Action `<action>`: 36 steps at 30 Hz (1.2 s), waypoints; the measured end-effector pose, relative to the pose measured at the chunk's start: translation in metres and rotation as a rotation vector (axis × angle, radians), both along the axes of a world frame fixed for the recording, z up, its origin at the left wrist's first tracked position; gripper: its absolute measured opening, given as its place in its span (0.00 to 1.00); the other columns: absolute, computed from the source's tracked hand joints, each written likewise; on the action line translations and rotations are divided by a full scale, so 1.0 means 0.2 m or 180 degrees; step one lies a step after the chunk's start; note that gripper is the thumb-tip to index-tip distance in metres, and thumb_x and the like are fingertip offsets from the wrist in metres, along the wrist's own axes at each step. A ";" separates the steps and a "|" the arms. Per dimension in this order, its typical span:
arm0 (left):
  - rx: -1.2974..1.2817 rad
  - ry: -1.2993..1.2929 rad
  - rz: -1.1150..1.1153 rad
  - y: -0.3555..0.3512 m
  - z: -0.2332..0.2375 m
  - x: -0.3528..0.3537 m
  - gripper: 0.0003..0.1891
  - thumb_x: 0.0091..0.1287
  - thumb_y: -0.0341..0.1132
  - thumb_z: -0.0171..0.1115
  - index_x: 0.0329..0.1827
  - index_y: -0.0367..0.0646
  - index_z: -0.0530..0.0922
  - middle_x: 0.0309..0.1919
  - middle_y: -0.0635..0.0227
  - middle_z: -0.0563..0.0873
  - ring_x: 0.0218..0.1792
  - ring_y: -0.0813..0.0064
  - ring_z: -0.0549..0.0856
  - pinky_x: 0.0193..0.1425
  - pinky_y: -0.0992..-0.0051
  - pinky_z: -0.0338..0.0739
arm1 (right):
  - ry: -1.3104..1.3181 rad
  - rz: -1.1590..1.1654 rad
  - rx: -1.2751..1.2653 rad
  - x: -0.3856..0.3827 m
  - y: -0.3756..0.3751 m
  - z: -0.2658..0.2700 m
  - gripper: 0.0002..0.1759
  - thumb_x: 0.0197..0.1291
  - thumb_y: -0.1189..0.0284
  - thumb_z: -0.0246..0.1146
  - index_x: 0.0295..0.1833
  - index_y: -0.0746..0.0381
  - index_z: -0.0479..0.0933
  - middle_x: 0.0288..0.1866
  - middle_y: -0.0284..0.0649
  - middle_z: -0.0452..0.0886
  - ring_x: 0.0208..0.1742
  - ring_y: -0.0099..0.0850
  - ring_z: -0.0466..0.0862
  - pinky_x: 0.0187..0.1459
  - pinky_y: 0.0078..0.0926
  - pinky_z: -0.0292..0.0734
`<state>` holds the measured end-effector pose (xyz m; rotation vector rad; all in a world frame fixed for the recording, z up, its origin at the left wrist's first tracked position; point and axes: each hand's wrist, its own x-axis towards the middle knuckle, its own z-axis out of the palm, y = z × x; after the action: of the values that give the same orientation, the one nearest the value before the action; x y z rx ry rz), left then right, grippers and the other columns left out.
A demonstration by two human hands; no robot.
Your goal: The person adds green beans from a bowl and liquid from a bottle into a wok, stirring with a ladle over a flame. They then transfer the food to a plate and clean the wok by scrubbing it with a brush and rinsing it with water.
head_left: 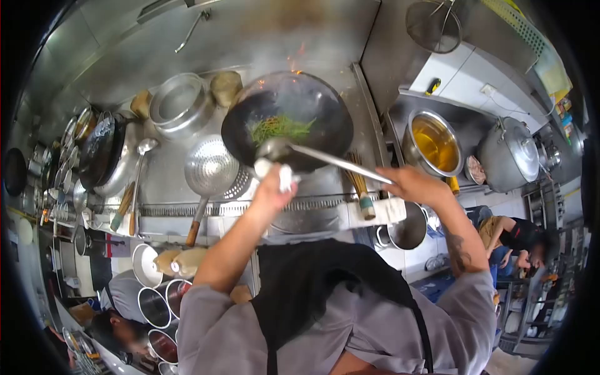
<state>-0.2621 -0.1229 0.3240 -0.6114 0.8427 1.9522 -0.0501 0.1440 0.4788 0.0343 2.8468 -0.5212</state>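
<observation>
Steel gleams along the ladle, whose bowl sits low over the near side of your black wok; its long axis runs from that bowl rightward and slightly toward you, ending in your right hand, which is wrapped round the handle. Your left hand grips a white cloth at the wok's near left edge. Slim green pieces lie in the wok, near the ladle's bowl, and flames show at the far rim. To your right, a steel pot holds clear amber liquid; just beside it are a small bowl of pinkish pieces and a lidded pot. To your left, a perforated skimmer points its wooden handle back toward you, near a round steel basin. Lower left, tall containers hold something dark red, too small to identify.
</observation>
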 end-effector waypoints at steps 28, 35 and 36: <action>-0.0093 0.0633 -0.0350 -0.15 -0.46 0.11 0.09 0.70 0.45 0.55 0.42 0.51 0.75 0.32 0.73 0.80 0.31 0.74 0.79 0.29 0.72 0.77 | 0.0766 -0.0677 0.0507 -0.31 -0.23 -0.43 0.21 0.64 0.69 0.57 0.61 0.67 0.70 0.35 0.56 0.82 0.35 0.52 0.83 0.38 0.45 0.78; 0.0093 0.0621 -0.0101 -0.04 -0.36 -0.24 0.06 0.68 0.40 0.57 0.42 0.51 0.76 0.33 0.74 0.81 0.34 0.75 0.79 0.31 0.73 0.75 | 0.1652 -0.1131 -0.0267 -0.24 -0.29 -0.51 0.24 0.64 0.71 0.59 0.63 0.69 0.68 0.38 0.63 0.80 0.41 0.58 0.81 0.43 0.48 0.77; -0.0100 0.0484 -0.0094 0.01 -0.31 -0.28 0.06 0.64 0.36 0.60 0.41 0.50 0.74 0.31 0.72 0.80 0.30 0.74 0.79 0.26 0.75 0.72 | 0.1672 -0.1302 -0.0410 -0.28 -0.29 -0.52 0.23 0.63 0.71 0.59 0.62 0.69 0.69 0.39 0.64 0.80 0.42 0.58 0.81 0.44 0.47 0.77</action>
<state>-0.3182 -0.1207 0.2628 -0.4701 0.9724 1.9804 -0.1053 0.0868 0.3742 0.5410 3.3184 -0.9122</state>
